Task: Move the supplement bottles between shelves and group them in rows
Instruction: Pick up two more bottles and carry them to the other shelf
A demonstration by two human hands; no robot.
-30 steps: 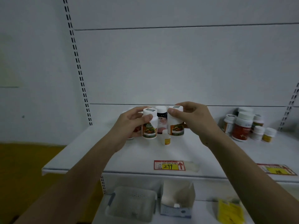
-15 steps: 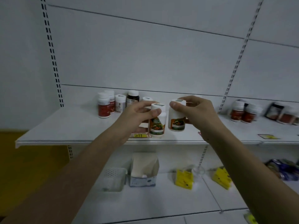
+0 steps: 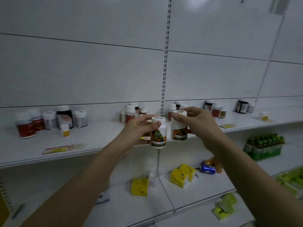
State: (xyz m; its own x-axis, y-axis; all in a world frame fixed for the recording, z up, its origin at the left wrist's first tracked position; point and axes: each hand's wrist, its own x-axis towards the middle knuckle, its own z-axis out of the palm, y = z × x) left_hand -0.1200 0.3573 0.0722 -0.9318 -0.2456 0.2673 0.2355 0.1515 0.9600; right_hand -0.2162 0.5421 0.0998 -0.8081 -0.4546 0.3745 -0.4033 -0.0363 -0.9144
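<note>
Head | left hand [image 3: 137,130], right hand [image 3: 198,123] each grip white bottle | labels unreadable

Two white bottles were seen: the left bottle [image 3: 158,132] and the right bottle [image 3: 179,125], both with white caps and orange-green labels. Shelf [image 3: 105,133] and back panels were plain white; the upright [image 3: 164,66] was marked by a column of dark slots. Red-labelled white-capped bottles [image 3: 26,127] and a dark bottle [image 3: 64,116] were noted left. Yellow boxes [image 3: 139,187], a blue can [image 3: 207,169] and green packs [image 3: 264,145] were seen below. The price tag [image 3: 57,149] was red and yellow.
</note>
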